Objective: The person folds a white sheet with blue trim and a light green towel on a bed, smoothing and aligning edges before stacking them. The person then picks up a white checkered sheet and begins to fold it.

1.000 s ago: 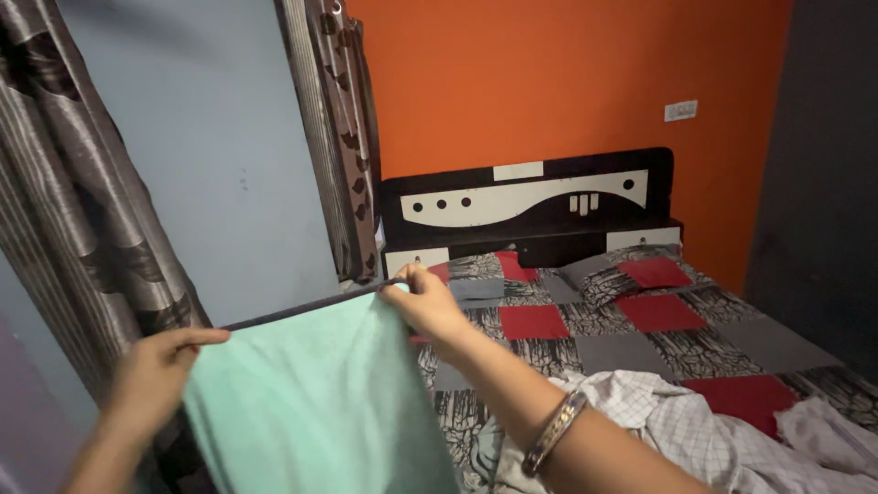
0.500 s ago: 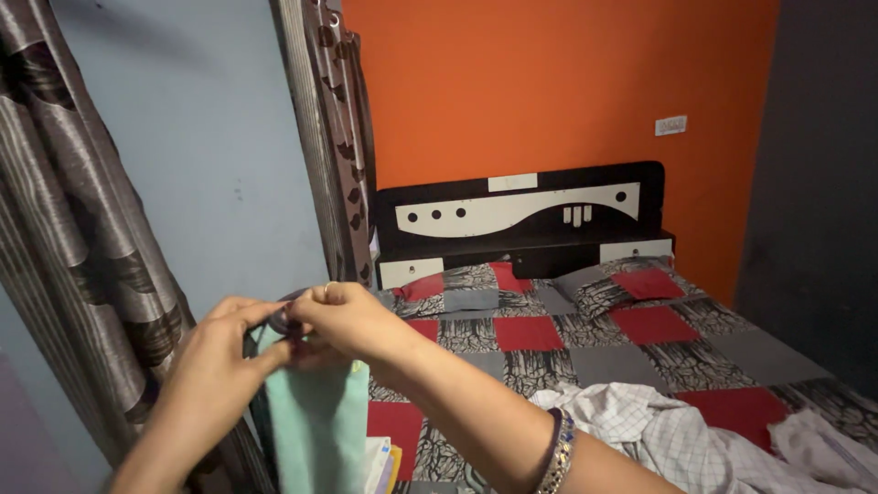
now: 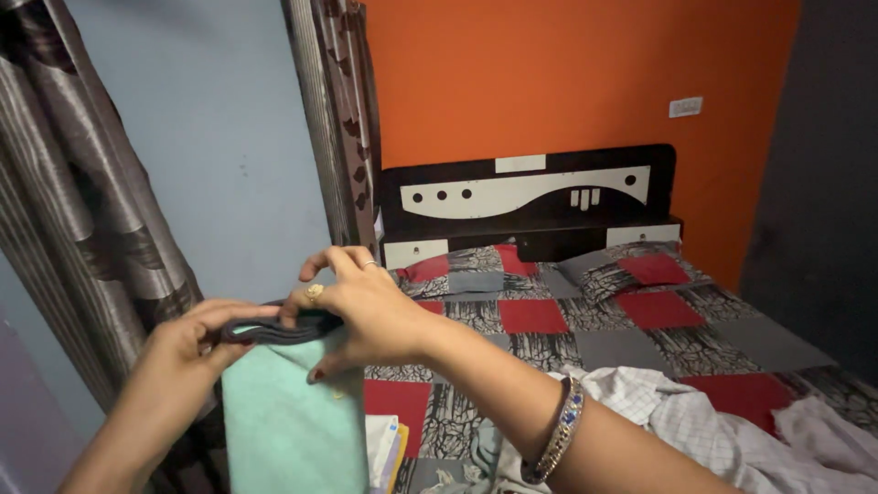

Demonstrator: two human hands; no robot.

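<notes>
Mint-green folded cloth with a dark grey top edge (image 3: 293, 421) hangs in the near left of the scene, held up in the air so its layers drop straight and stay aligned. Left hand (image 3: 187, 352) pinches the left end of the dark edge, fingers closed on it. Right hand (image 3: 361, 311) grips the right end, thumb beneath and fingers curled over the doubled band, index finger lifted free. A beaded bracelet (image 3: 558, 430) sits on the right wrist. Beyond lies a bed with a red, grey and black patchwork cover (image 3: 585, 338); a crumpled white checked garment (image 3: 677, 416) rests near right, patterned grey curtains (image 3: 82, 201) far left.
</notes>
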